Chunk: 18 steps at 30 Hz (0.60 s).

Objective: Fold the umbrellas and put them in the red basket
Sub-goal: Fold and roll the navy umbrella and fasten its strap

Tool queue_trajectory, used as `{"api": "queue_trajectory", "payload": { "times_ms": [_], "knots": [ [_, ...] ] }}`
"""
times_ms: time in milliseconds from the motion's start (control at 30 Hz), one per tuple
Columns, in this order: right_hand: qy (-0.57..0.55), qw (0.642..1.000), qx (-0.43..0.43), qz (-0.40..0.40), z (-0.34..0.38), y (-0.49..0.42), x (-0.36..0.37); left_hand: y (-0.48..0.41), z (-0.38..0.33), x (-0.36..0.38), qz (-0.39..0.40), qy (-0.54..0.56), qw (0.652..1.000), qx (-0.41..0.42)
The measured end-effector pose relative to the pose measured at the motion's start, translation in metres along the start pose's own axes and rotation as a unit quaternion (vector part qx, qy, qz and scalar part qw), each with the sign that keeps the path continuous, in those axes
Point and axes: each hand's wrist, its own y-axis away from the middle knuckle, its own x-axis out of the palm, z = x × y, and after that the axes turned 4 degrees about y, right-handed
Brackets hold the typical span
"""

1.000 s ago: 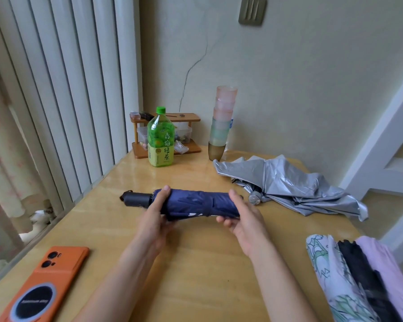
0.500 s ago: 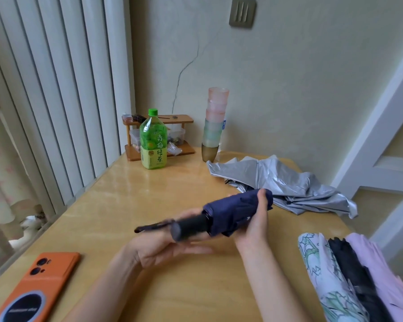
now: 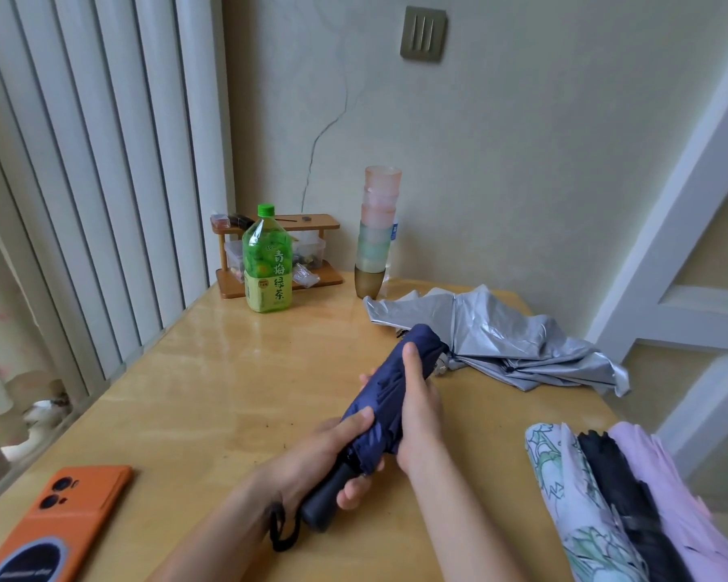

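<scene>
Navy umbrella (image 3: pixel 389 396) sits collapsed and bundled above the table (image 3: pixel 194 392), slanting from its black handle (image 3: pixel 326 493) near the body up toward the far right. A second ago it lay level across the table with a hand at each end; since then it has swung round lengthwise and lifted, handle end drawn in close. The left hand (image 3: pixel 333 459) is wrapped round the handle and the lower edge of the canopy, thumb on the cloth, wrist strap (image 3: pixel 282 529) dangling beneath. The right hand (image 3: pixel 419 409) is clasped over the middle of the canopy, thumb pointing along it. By my reading the folding of this one is about done, and the turn is either a last smoothing of the pleats or the start of carrying it off.

Silver umbrella (image 3: pixel 513 342) lies just beyond, collapsed but loose and crumpled, so it likely awaits folding. At the lower right three rolled umbrellas (image 3: pixel 614 501) lie side by side: floral, black, pink. No red basket shows, so I cannot tell whether they sit in one.

Bottle (image 3: pixel 267 266), cups (image 3: pixel 377 233) and phone (image 3: pixel 55 522) stand well clear.
</scene>
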Motion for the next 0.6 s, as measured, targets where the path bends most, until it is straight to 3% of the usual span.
{"api": "queue_trajectory", "payload": {
  "times_ms": [200,333,467,533,600],
  "knots": [
    [0.158,0.983,0.017,0.092,-0.021,0.016,0.023,-0.004,-0.002,0.0,-0.067,0.043,0.995,0.066],
    [0.16,0.981,0.008,0.108,-0.015,0.019,0.022,-0.009,0.004,-0.011,-0.068,0.1,0.992,0.029],
    [0.169,0.978,0.013,0.122,-0.011,0.021,0.014,-0.001,-0.007,-0.022,-0.156,-0.155,0.974,0.048],
    [0.166,0.976,0.026,0.138,-0.003,0.025,0.011,-0.004,-0.007,-0.034,-0.25,-0.149,0.949,0.12],
    [0.147,0.966,0.062,0.205,0.003,0.027,0.007,-0.009,-0.007,-0.046,-0.291,-0.046,0.942,0.16]
  ]
}}
